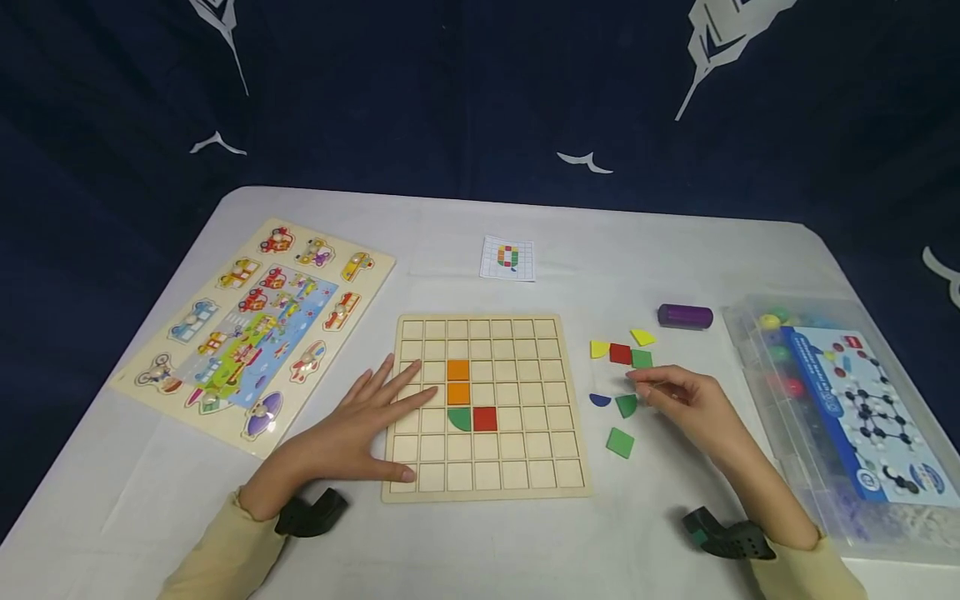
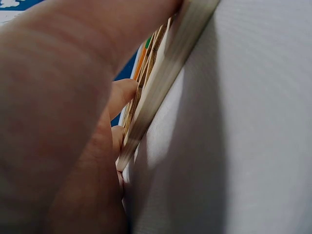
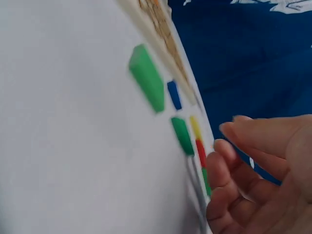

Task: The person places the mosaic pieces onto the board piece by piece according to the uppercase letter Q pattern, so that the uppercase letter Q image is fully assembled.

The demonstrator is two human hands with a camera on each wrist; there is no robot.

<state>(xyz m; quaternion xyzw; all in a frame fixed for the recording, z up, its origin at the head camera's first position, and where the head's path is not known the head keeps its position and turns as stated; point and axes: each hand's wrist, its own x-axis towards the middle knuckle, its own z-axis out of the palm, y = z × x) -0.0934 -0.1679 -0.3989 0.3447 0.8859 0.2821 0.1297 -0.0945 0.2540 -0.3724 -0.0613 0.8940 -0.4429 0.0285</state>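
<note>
My left hand (image 1: pixel 337 429) lies with fingers spread on the left side of a wooden grid board (image 1: pixel 517 471), thumb at its lower left edge. On the board sit two orange squares (image 1: pixel 458 382), a green quarter-circle (image 1: pixel 459 419) and a red square (image 1: pixel 485 419). To the board's right my right hand (image 1: pixel 686 400) hovers among loose pieces, fingers loosely bent and nothing seen between them in the right wrist view. Nearest it are a green quarter-circle (image 1: pixel 626 406) and green squares (image 1: pixel 642 358). A red square (image 1: pixel 619 354), yellow pieces (image 1: pixel 599 348) and a blue half-circle (image 1: pixel 599 400) lie beside these.
Behind the board lies a small pattern card (image 1: pixel 491 265). A picture puzzle board (image 1: pixel 300 400) is on the left. Farther right are a purple cylinder (image 1: pixel 685 317) and a clear plastic box (image 1: pixel 795 500) with a blue-and-white booklet (image 1: pixel 877 408) on it.
</note>
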